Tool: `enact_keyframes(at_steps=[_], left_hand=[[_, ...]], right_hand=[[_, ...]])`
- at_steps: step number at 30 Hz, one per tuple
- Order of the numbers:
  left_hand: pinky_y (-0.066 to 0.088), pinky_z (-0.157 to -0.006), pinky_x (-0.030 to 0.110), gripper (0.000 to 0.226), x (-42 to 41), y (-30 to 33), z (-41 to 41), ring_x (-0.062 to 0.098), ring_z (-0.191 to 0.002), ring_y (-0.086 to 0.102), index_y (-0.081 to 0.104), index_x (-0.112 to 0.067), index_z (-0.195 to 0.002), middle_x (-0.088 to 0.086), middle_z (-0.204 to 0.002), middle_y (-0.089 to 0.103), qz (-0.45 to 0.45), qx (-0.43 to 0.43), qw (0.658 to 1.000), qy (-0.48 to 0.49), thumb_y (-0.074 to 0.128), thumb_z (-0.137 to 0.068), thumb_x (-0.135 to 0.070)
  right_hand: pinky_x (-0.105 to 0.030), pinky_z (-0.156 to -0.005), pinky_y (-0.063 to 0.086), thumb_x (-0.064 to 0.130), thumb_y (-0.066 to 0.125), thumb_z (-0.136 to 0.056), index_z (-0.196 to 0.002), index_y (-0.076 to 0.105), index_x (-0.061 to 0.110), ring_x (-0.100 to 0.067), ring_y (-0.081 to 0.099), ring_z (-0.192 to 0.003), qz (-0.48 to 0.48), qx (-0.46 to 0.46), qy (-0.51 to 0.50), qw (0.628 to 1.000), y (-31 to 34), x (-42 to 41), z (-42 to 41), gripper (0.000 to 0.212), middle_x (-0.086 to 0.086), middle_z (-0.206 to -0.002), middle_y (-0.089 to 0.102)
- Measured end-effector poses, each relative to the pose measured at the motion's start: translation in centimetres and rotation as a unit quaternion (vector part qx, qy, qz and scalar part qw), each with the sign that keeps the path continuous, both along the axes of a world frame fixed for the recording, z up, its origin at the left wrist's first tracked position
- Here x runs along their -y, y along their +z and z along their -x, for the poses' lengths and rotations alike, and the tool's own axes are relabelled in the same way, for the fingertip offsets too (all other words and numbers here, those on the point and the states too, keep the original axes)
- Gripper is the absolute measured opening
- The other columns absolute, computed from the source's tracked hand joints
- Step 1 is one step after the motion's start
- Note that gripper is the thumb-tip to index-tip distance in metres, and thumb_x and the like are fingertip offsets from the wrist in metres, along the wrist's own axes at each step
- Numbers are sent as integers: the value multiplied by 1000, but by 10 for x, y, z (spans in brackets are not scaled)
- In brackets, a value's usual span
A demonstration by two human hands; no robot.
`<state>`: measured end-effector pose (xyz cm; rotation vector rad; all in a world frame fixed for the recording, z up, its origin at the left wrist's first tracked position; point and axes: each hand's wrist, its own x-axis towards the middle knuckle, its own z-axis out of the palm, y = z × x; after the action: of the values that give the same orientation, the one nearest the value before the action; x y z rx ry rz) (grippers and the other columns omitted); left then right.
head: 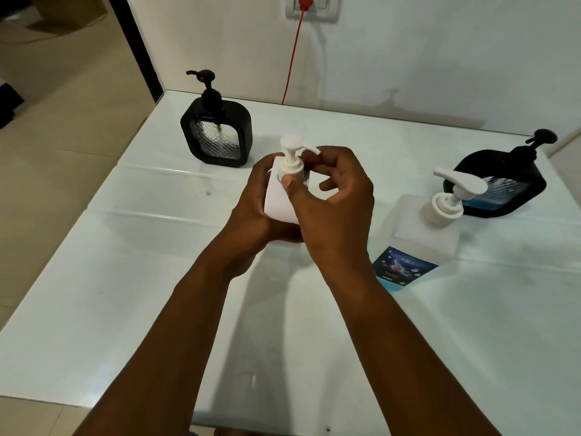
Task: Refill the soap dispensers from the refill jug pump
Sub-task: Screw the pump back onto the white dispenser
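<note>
A white soap dispenser [278,199] is held above the middle of the white table [125,278]. My left hand [254,212] wraps its body from the left and below. My right hand [333,196] pinches the collar of its white pump [292,158] with thumb and fingers. The refill jug [421,234], translucent with a white pump and a blue label, stands to the right. A black dispenser [217,133] with a clear patterned window stands at the back left. Another black dispenser [500,187], holding blue liquid, stands behind the jug at the right.
A red cable [292,61] runs down the white wall from a socket [311,7] to the table's back edge. The table's left edge borders a tiled floor [63,121]. A dark door frame [138,42] rises at the back left.
</note>
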<state>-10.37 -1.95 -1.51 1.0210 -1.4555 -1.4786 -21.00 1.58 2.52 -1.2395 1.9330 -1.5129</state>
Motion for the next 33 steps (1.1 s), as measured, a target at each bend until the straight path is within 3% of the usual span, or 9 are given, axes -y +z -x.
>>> enact_keyframes(at_steps=[4,11,16,24,27,30,33], left_hand=[[65,-69,31,97,-1,2,-1,13,-123,69,43,-28,-157,-7,-148,60,-8,-7,1000,-9,82,-69,-12],[65,-69,30,102,-1,-1,-2,11,-122,68,45,-27,-156,-9,-145,62,5,16,1000,-11,87,-65,-11],[64,-69,27,100,-1,-2,1,6,-118,69,46,-27,-156,-11,-143,63,17,27,999,-19,86,-65,-14],[63,-76,21,97,-2,-2,3,-8,-116,65,43,-36,-150,-21,-140,59,45,35,998,-21,86,-65,-18],[63,-77,23,101,-1,-2,2,-1,-122,65,43,-30,-157,-15,-144,61,51,28,998,-10,87,-66,-20],[65,-74,29,99,1,3,-2,1,-122,68,47,-38,-154,-18,-139,66,40,0,999,-8,90,-66,-26],[64,-88,35,97,8,4,-17,16,-127,70,53,-34,-150,-11,-136,73,4,-47,999,-3,88,-59,-32]], right_hand=[[-22,-88,52,40,70,-88,-128,59,37,-10,56,-109,-24,-16,54,998,2,2,3,42,12,-128,61],[-15,-78,49,37,79,-80,-115,72,29,-3,59,-84,-32,-14,21,999,9,0,7,36,12,-110,73],[-37,-88,58,40,82,-77,-108,75,28,-8,64,-91,-26,2,-37,999,12,-4,0,34,11,-110,73],[-40,-91,56,43,81,-76,-108,74,28,-12,65,-96,-24,-4,-63,998,11,-5,-3,36,8,-112,73],[-40,-90,57,43,78,-80,-112,71,27,-12,65,-96,-7,-15,-43,999,11,-3,-2,36,7,-113,72],[-41,-93,55,41,72,-86,-123,65,30,-13,60,-109,10,-22,6,1000,11,0,0,39,9,-123,67],[-35,-102,49,32,62,-92,-133,55,37,-9,50,-125,-9,33,76,997,9,3,7,42,16,-139,55]])
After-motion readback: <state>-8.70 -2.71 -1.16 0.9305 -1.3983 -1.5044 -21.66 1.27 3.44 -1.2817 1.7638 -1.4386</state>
